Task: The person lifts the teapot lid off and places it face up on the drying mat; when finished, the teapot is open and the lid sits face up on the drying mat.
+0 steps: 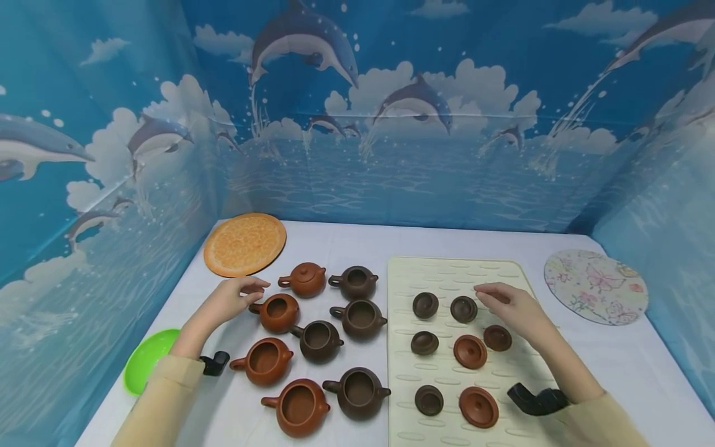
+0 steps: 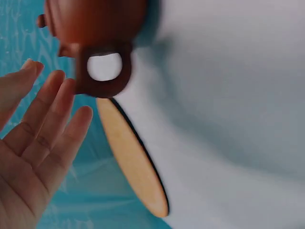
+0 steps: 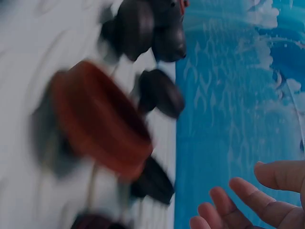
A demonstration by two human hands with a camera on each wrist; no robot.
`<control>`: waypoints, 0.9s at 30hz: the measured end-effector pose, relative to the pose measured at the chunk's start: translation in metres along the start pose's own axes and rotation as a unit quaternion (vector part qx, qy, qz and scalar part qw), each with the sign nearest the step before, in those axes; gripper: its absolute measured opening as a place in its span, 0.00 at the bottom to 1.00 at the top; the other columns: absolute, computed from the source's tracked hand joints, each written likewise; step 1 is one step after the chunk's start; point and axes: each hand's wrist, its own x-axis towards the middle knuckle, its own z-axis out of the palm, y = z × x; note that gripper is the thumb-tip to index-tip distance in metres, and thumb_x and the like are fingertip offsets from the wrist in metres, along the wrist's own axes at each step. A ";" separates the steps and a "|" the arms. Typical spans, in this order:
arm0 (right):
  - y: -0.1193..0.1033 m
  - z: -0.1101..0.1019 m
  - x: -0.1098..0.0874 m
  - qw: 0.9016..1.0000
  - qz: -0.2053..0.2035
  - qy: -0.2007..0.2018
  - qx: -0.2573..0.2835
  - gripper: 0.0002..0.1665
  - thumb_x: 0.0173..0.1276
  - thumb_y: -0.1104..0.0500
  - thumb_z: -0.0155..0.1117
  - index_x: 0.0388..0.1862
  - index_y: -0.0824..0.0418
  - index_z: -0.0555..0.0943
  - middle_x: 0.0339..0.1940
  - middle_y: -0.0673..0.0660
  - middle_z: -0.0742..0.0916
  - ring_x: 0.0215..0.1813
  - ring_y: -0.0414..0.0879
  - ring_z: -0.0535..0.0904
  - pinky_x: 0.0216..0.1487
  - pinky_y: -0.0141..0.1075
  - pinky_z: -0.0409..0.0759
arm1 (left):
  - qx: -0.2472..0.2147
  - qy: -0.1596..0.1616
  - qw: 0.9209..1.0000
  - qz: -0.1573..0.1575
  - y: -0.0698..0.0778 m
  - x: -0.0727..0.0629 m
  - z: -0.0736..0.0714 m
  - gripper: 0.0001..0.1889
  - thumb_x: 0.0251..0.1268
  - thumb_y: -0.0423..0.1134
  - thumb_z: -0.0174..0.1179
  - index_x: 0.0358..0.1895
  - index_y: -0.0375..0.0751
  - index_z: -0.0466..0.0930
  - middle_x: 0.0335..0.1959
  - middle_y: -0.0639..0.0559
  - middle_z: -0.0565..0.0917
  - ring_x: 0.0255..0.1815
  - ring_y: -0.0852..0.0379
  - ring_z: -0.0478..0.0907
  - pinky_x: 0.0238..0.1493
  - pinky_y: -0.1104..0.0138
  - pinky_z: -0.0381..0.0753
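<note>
My left hand (image 1: 231,304) hovers beside the handle of a lidless reddish-brown teapot (image 1: 281,313), its fingers loosely bent and holding nothing. In the left wrist view a teapot handle (image 2: 105,90) appears close to the fingertips; contact cannot be told. Behind that pot stands a reddish-brown teapot with its lid on (image 1: 306,279). Over the cream mat (image 1: 404,267), my right hand (image 1: 516,308) is empty, fingers relaxed, just right of a dark brown lid (image 1: 463,309). A dark reddish lid (image 1: 497,338) lies below that hand. Blurred in the right wrist view is a reddish-brown lid (image 3: 102,119).
More lidless teapots, reddish (image 1: 264,361) and dark brown (image 1: 360,392), stand left of the mat. Several lids (image 1: 478,406) lie on it. A green bowl (image 1: 146,360), an orange round mat (image 1: 244,244) and a floral round mat (image 1: 595,287) lie near the table's sides.
</note>
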 end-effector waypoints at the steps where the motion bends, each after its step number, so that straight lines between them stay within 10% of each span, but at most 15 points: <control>1: -0.007 0.002 0.005 1.000 -0.008 -0.005 0.009 0.31 0.78 0.44 0.51 0.65 0.66 0.75 0.62 0.71 0.79 0.60 0.67 0.78 0.55 0.56 0.79 | 0.001 -0.001 1.000 0.001 0.003 0.002 -0.003 0.15 0.70 0.33 0.59 0.57 0.38 0.81 0.50 0.41 0.86 0.54 0.42 0.82 0.54 0.49 0.81; 10: -0.083 0.041 0.054 0.990 -0.103 -0.055 0.076 0.24 0.77 0.51 0.55 0.62 0.64 0.77 0.58 0.66 0.83 0.52 0.58 0.83 0.51 0.48 0.83 | 0.014 -0.016 1.000 -0.004 0.027 0.030 -0.010 0.17 0.72 0.37 0.58 0.61 0.40 0.79 0.54 0.41 0.85 0.59 0.41 0.79 0.59 0.46 0.77; 27: -0.196 0.150 0.121 0.982 -0.142 -0.116 0.052 0.16 0.74 0.58 0.58 0.56 0.62 0.82 0.50 0.58 0.87 0.54 0.51 0.82 0.54 0.43 0.82 | 0.014 -0.037 0.999 -0.029 0.030 0.061 0.012 0.19 0.67 0.36 0.63 0.60 0.37 0.78 0.55 0.39 0.83 0.57 0.42 0.80 0.56 0.51 0.81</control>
